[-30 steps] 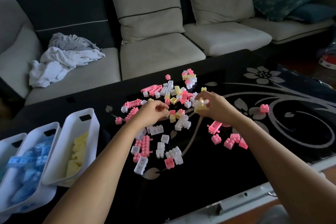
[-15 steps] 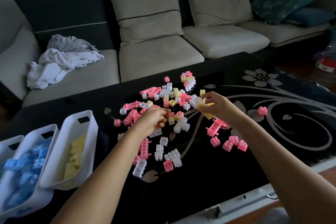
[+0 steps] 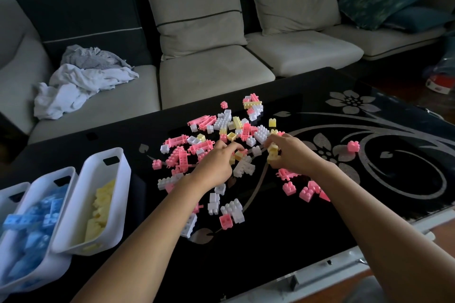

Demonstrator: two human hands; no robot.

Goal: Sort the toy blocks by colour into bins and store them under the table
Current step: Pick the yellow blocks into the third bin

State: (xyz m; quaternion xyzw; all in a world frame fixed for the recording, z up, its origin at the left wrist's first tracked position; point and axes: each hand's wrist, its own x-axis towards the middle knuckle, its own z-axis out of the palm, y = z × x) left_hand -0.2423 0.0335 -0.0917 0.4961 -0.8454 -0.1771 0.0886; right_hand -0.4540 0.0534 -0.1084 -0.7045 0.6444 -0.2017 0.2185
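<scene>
At frame centre, the right hand grips yellow blocks stacked upright. The left hand pinches a yellow piece.

Leftmost bin was cut by the left frame edge, contents not visible; the blue-block bin beside it ran off the left and bottom edges. Left hand lay knuckles-up over the pile with its fingertips hidden, so whether it pinched the yellow block beside them could not be told. Right hand gripped a yellow stack whose count the palm concealed, its wrist covered part of a pink piece, and a red-and-white object at the right edge was cropped and too dim to identify.
</scene>
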